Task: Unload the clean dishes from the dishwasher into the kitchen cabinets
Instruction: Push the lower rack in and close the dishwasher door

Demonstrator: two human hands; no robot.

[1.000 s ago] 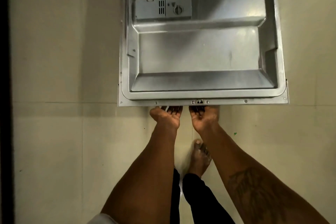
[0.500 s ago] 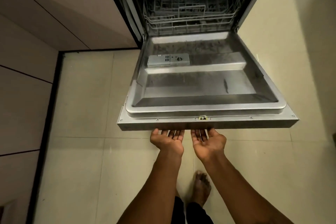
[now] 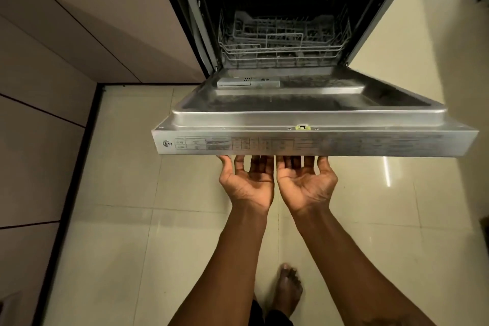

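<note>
dishwasher door (image 3: 312, 114) part-open, left hand (image 3: 247, 184) and right hand (image 3: 307, 182) palms-up under its front edge, racks (image 3: 283, 45) inside, tiled floor (image 3: 132, 193)

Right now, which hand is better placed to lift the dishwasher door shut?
Right. The right hand lies palm up, fingers under the dishwasher door, almost below its central latch. The left hand lies alike, but off-centre.

Dim, yellowish light. A white streak of glare lies on the floor (image 3: 387, 174) right of the left hand (image 3: 248, 185) and right hand (image 3: 304, 185); the steel door (image 3: 315, 140) above their fingers shows a dull sheen. Beyond it the tub (image 3: 264, 5) is near black. The door's right end is blurred, and cabinet (image 3: 53, 61) lines far left bow with wide-angle distortion.
</note>
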